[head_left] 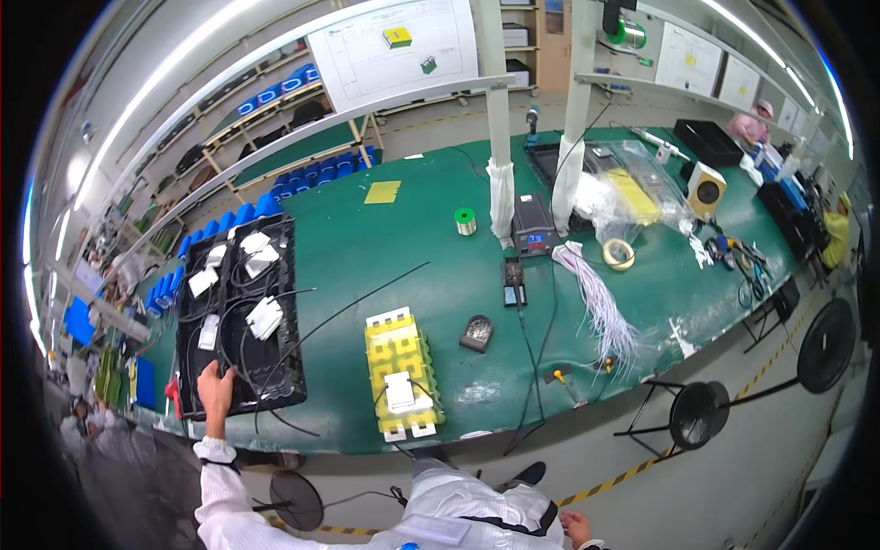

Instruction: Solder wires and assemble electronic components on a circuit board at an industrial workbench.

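Note:
My left hand (215,392) reaches over the near edge of a black tray (295,316) at the left of the bench, its finger and thumb tips slightly apart beside the black cables. The tray holds several white connector-like pieces (265,318) with black cables. To its right lies a yellow-and-white battery-like block (390,341) with a white piece and a thin dark wire on top. My right hand (576,529) hangs low beside my body, away from the bench, its fingers loosely bent and nothing visible in them.
On the green bench (339,247) are a solder spool (466,221), a soldering station (533,225), a small dark dish (477,333), a white wire bundle (600,307) and a tape roll (618,255). Two white posts rise behind. Stools (699,415) stand on the floor; other people sit far right.

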A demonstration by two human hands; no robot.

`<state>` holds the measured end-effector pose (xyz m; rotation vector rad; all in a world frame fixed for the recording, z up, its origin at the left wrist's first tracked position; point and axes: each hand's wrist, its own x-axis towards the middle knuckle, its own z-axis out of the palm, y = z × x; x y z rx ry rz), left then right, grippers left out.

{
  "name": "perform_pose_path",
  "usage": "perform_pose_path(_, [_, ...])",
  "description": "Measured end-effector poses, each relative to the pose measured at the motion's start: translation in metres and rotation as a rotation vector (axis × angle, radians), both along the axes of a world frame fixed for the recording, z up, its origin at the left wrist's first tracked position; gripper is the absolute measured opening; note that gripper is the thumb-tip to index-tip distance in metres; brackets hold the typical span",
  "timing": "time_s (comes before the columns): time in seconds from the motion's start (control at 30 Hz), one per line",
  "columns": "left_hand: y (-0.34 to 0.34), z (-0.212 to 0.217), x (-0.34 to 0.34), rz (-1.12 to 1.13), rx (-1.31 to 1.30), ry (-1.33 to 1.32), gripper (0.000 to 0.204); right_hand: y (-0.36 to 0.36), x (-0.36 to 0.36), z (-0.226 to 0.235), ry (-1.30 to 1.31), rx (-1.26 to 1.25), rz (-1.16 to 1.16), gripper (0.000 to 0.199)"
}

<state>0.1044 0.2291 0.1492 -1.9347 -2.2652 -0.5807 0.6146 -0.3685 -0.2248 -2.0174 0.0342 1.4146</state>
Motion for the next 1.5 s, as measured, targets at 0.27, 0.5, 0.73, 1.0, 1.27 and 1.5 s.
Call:
perform_pose_path(0.27, [-0.185, 0.041, -0.05, 0.247, 0.087, -0.082, 0.036, 0.013, 0.127, 0.02, 0.131, 0.128, 0.021, 0.015])
perform_pose_path(0.5, [-0.292, 0.083, -0.031, 0.278, 0.17, -0.166, 0.031, 0.172, 0.13, 0.078, -0.162, 0.662, 0.394, 0.009])
perform_pose_path(0.73, [-0.35, 0.092, 0.016, 0.184, 0.189, -0.328, 0.021, 0.334, 0.006, 0.175, -0.423, 1.1, 0.684, 0.033])
perform_pose_path(1.0, [-0.347, 0.094, 0.094, 0.145, -0.008, -0.294, 0.027, 0.344, -0.102, 0.105, -0.563, 0.834, 0.986, 0.062])
perform_pose_path(1.27, [-0.34, 0.081, 0.119, 0.109, -0.004, -0.361, 0.036, 0.386, -0.108, 0.221, -0.116, 1.205, 0.775, 0.023])
perform_pose_path(1.5, [-0.306, 0.072, 0.08, 0.071, 0.054, -0.429, 0.039, 0.465, -0.122, 0.292, -0.2, 1.268, 0.717, 0.025])
